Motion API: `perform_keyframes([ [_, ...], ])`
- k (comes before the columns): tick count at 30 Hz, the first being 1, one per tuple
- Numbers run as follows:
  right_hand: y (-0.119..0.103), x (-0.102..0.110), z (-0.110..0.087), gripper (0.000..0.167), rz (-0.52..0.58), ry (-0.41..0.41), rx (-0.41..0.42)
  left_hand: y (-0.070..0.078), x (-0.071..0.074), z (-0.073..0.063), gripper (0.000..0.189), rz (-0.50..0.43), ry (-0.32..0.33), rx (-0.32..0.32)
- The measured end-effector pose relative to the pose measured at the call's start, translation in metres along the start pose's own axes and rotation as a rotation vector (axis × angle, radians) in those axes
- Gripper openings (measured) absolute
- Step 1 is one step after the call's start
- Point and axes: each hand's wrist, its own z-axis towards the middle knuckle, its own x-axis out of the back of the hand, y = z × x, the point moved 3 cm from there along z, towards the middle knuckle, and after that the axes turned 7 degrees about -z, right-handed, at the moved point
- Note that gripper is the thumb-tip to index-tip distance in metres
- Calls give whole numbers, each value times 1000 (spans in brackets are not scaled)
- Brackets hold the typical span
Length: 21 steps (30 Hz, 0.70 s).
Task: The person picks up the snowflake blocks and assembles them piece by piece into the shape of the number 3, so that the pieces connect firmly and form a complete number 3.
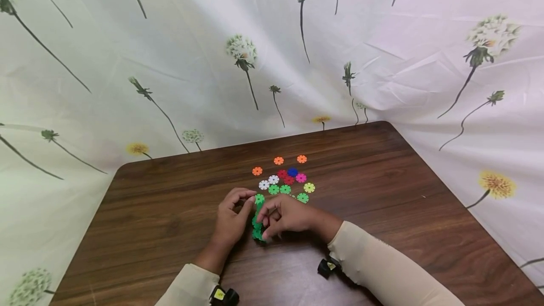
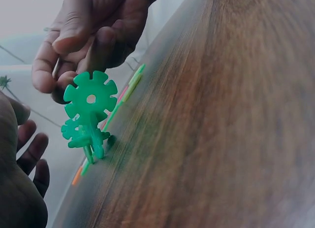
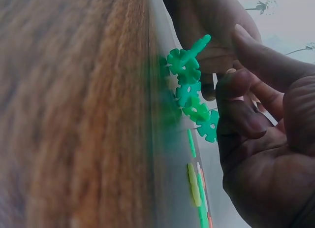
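A chain of interlocked green notched discs [image 1: 257, 222] lies between the two hands at the near middle of the table. In the left wrist view, one green disc [image 2: 91, 96] stands upright facing the camera, with others joined behind it. My left hand [image 1: 231, 214] is at the chain's left side, thumb and fingers loosely bent and apart from the discs in the left wrist view. On the other side is my right hand [image 1: 289, 214], its fingers loosely curled close beside the chain [image 3: 189, 85], with nothing visible between them.
Beyond the hands, loose notched discs lie flat: orange [image 1: 278, 160], white [image 1: 264, 184], red [image 1: 288, 180], blue [image 1: 292, 172], pink [image 1: 301, 178], yellow [image 1: 309, 187] and green [image 1: 285, 189]. The brown wooden table [image 1: 403, 202] meets a flower-printed cloth [image 1: 191, 60] behind.
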Motion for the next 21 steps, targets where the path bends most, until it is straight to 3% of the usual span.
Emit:
perform_keyframes([
  [7,3,-2,-1,41,-33,-61,3,-1,2,0,11,5,22,38],
  [14,15,-8,-3,46,-2,-100,-65,-1,1,1,11,6,25,49],
  [21,19,-10,-3,47,-20,-114,-69,-1,1,1,12,-2,23,50],
])
